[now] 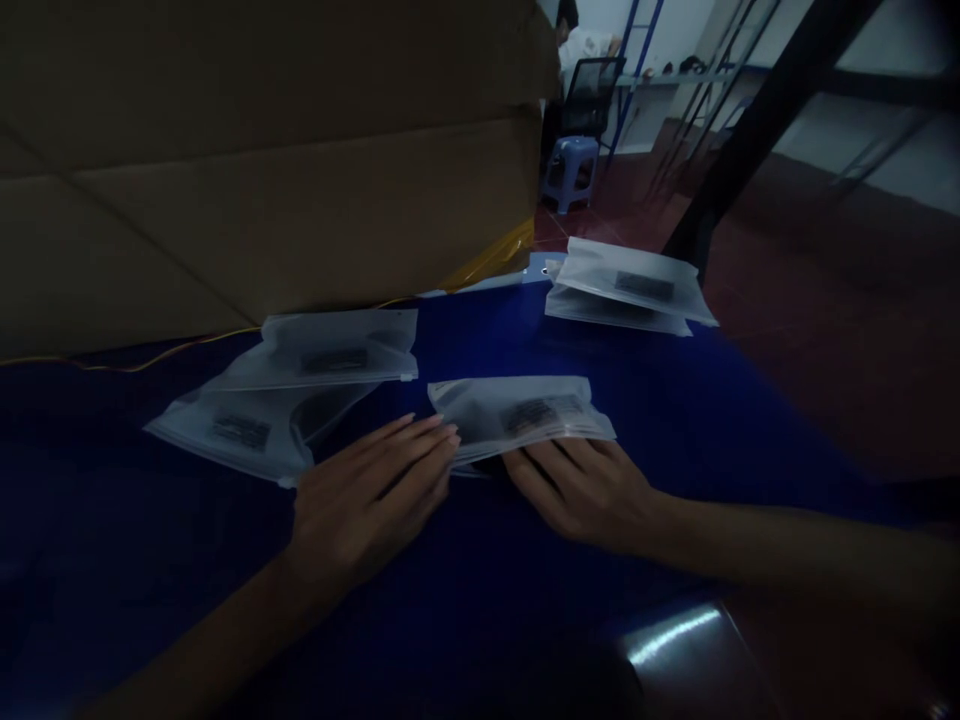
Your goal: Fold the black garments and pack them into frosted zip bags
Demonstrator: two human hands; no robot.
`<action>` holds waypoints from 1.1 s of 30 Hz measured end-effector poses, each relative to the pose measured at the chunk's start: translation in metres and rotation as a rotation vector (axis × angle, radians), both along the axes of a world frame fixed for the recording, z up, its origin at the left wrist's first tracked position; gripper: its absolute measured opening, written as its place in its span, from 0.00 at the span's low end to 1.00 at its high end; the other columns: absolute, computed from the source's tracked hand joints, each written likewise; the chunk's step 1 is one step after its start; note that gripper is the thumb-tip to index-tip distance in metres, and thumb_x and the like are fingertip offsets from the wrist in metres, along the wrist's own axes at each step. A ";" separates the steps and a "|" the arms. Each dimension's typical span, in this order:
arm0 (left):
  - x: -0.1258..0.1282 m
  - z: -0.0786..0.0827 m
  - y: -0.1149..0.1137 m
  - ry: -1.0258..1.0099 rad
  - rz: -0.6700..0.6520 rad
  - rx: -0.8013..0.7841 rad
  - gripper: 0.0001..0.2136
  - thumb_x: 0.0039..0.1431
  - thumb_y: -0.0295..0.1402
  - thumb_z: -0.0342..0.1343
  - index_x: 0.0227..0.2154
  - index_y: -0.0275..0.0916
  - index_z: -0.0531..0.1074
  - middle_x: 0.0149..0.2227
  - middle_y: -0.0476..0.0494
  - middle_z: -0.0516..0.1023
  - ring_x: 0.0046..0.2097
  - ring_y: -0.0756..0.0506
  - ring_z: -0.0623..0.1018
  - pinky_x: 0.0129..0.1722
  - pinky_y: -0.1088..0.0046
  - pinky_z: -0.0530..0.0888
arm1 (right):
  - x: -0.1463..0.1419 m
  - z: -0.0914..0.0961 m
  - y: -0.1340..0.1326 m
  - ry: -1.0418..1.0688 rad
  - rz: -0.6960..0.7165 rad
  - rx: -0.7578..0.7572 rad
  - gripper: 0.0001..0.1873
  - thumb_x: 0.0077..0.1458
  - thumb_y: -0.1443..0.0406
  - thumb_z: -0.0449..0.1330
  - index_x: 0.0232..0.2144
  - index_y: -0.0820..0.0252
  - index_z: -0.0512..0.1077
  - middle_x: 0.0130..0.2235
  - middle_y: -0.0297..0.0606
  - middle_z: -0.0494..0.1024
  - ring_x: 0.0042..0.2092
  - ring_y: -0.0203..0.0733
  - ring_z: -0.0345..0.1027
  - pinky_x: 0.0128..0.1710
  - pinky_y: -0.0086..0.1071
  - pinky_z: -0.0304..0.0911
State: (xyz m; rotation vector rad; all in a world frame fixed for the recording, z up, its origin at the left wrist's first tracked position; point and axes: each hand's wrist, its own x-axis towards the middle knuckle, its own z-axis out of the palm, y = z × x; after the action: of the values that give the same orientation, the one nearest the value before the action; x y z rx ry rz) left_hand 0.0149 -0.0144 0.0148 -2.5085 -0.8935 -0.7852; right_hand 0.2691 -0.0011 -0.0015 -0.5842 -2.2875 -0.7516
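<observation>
A frosted zip bag with a dark printed patch lies in front of me, its mouth edge toward me. My right hand reaches under the bag's upper layer at that edge; its fingers look stretched and slightly apart, with the tips hidden. At the bag's left corner is my left hand, fingers stretched out side by side and tips touching or just over the plastic. Its thumb is mostly hidden. Two more frosted bags, an upper one and a lower one, overlap to the left.
Further frosted bags lie stacked at the table's far right. The blue tabletop runs beneath everything. A large cardboard box stands behind it, with a thin yellow cable along its base. Beyond are a blue stool and a seated person.
</observation>
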 end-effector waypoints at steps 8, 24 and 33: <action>0.006 -0.009 -0.003 -0.039 0.043 -0.091 0.18 0.66 0.17 0.55 0.57 0.34 0.72 0.56 0.39 0.81 0.58 0.44 0.81 0.59 0.62 0.79 | 0.000 0.001 0.001 -0.034 0.107 -0.028 0.11 0.66 0.74 0.57 0.40 0.65 0.80 0.38 0.37 0.85 0.36 0.36 0.75 0.34 0.28 0.70; -0.015 -0.020 0.006 0.118 0.036 -0.351 0.29 0.61 0.21 0.46 0.67 0.36 0.61 0.61 0.39 0.77 0.61 0.43 0.78 0.66 0.55 0.71 | -0.004 -0.012 0.001 0.172 0.728 -0.320 0.15 0.65 0.65 0.53 0.38 0.67 0.79 0.44 0.45 0.84 0.53 0.43 0.77 0.58 0.35 0.73; -0.008 -0.022 -0.001 0.196 0.167 -0.276 0.30 0.63 0.18 0.41 0.68 0.31 0.59 0.62 0.29 0.74 0.62 0.36 0.76 0.66 0.46 0.67 | 0.005 -0.021 -0.007 0.096 0.826 -0.237 0.07 0.60 0.62 0.62 0.36 0.48 0.82 0.45 0.32 0.84 0.54 0.43 0.77 0.60 0.39 0.73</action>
State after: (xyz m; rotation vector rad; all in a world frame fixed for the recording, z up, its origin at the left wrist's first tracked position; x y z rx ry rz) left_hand 0.0065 -0.0152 -0.0070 -2.6396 -1.1902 -0.3765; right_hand 0.2738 -0.0078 -0.0230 0.2403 -2.2489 -0.0479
